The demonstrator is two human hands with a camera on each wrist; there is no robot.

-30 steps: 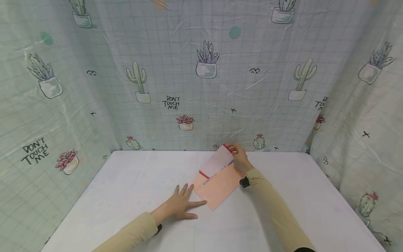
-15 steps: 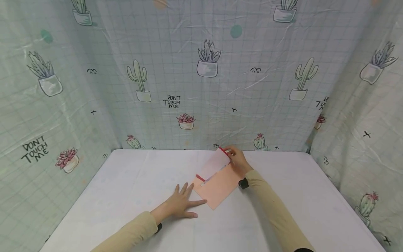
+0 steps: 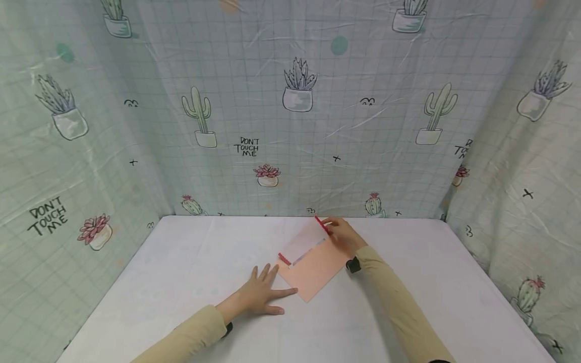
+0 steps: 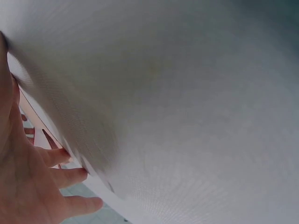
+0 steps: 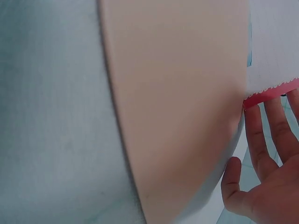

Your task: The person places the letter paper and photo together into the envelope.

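A flat peach-coloured paper lies diagonally on the white table. Over its far left side is a pale pinkish-white sheet with a red scalloped strip at each end. My left hand is spread palm down beside the peach paper, its index finger and another fingertip on or at its left edge. At the far end, my right hand has its fingers against the sheet's red strip. The right wrist view shows these fingers extended and the thumb apart from the strip. A narrow bluish-purple band shows along the sheet's near edge.
The white table ends just behind the papers at a hanging curtain printed with cacti. More curtain hangs at both sides. Each wrist carries a black strap or device by the beige sleeve.
The pale sheet has slid down and left, its red ends shifting toward the peach paper's left corner. My right hand moved slightly down with it; my left hand stayed in place.
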